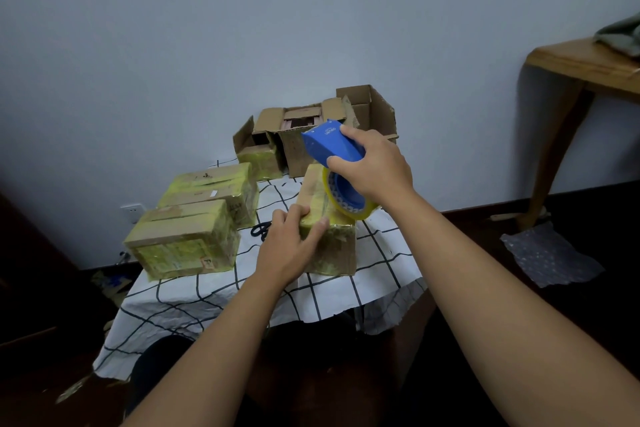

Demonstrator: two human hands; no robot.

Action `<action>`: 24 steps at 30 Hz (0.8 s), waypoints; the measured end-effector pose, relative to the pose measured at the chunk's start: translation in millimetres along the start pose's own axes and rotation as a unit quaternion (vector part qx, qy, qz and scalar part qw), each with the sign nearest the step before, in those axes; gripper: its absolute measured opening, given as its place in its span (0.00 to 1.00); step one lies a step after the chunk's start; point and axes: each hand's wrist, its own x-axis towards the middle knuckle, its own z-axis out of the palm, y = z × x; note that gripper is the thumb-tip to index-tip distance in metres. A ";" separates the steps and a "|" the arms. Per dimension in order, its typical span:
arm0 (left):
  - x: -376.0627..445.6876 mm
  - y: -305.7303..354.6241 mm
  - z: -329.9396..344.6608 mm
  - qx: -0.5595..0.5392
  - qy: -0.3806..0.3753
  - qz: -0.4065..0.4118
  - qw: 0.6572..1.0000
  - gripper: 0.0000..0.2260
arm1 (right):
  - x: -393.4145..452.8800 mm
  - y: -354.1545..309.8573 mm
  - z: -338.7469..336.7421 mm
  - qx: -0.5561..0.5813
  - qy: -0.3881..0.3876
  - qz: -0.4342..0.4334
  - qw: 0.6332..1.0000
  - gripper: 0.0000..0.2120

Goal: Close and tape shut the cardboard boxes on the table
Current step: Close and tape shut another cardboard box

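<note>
A small counter draped in a white cloth with a black grid [194,291] carries the work. At its far edge stand open brown cardboard boxes [301,139] with flaps still raised; on the left lie two closed cardboard boxes wrapped in yellowish tape [188,236], one behind the other. Near the middle sits the narrow taped cardboard box [332,246] now being sealed. The right hand [375,166] grasps a blue plastic tape dispenser [332,146] loaded with a roll of clear yellowish tape [346,204], the roll resting on the box top. The left hand [291,246] clamps the box's near upper corner, thumb on top. A pair of black scissors [260,229] lies just left of it. The box looks light and fairly stiff, its taped skin probably slippery, so holding it at the corners and edges seems wise while tape is drawn.
</note>
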 end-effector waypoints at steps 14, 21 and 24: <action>-4.2 8.3 11.8 0.043 0.053 -0.013 0.998 0.36 | -0.7 0.9 -0.3 0.005 0.002 0.002 1.000 0.32; -3.9 11.5 16.7 0.068 0.072 -0.016 0.995 0.39 | -0.9 1.1 -0.6 0.004 0.005 -0.001 1.000 0.32; -5.5 10.4 17.0 0.072 0.070 -0.018 0.995 0.39 | -1.4 2.1 -0.6 0.009 0.005 -0.003 1.000 0.32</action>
